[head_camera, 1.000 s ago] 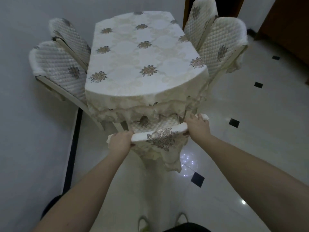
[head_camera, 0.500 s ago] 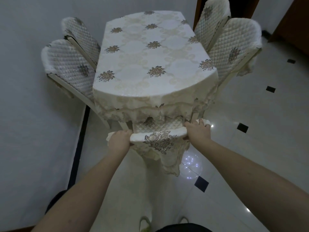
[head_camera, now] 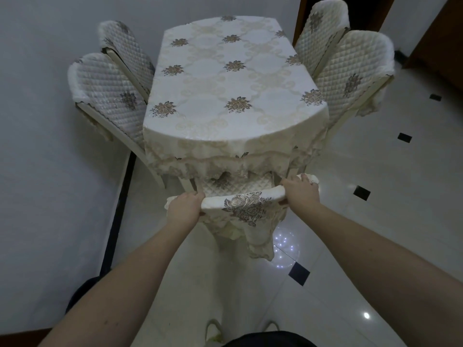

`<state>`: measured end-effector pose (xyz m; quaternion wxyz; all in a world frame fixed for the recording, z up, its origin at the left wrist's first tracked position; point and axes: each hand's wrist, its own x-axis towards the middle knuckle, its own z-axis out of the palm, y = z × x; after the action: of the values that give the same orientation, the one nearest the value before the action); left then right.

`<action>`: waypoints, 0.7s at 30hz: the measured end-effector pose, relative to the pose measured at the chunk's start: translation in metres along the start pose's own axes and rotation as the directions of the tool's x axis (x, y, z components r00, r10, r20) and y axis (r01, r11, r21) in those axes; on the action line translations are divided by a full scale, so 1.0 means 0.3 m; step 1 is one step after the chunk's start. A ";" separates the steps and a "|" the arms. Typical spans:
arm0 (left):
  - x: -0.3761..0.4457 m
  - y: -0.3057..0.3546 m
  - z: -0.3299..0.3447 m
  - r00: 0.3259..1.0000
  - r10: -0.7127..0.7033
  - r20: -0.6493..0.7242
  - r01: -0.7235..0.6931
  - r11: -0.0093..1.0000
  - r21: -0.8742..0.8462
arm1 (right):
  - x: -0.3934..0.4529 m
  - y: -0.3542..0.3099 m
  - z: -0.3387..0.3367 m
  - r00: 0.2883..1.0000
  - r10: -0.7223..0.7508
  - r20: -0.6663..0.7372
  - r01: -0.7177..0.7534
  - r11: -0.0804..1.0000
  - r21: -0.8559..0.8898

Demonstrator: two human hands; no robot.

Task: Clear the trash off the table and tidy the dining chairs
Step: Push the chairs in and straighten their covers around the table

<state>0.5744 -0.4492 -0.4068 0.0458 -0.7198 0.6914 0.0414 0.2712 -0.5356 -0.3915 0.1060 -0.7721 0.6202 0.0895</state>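
The dining table (head_camera: 235, 86) wears a cream cloth with brown flower prints, and nothing lies on its top. A covered dining chair (head_camera: 244, 202) stands at the near end, its quilted seat tucked under the cloth's hem. My left hand (head_camera: 184, 209) grips the left end of its top rail. My right hand (head_camera: 299, 192) grips the right end. Two quilted chairs (head_camera: 112, 93) lean against the table's left side and two more quilted chairs (head_camera: 343, 66) against its right side.
A pale wall (head_camera: 50, 146) with a dark skirting strip (head_camera: 117, 216) runs close along the left. White glossy floor tiles (head_camera: 375, 221) with small black insets spread to the right. Brown wooden furniture (head_camera: 441, 41) stands at the far right. My feet (head_camera: 240, 331) are at the bottom edge.
The chair I hold has slid a little further in under the table's near end. Both hands stay on its top rail, and my view has shifted slightly to the left.
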 end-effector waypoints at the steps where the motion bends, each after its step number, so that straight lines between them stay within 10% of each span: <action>1: 0.001 -0.002 -0.004 1.000 0.009 0.001 -0.009 1.000 0.008 | -0.002 0.000 0.001 1.000 0.001 -0.008 -0.001 1.000 -0.004; 21: 0.021 -0.069 -0.025 0.999 -0.036 0.017 0.036 0.999 0.015 | 0.012 -0.075 -0.009 1.000 -0.005 -0.021 0.004 0.999 -0.048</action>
<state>0.5952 -0.4555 -0.3999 0.0578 -0.7315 0.6781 0.0418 0.2939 -0.5350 -0.3888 0.0809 -0.7767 0.6172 0.0962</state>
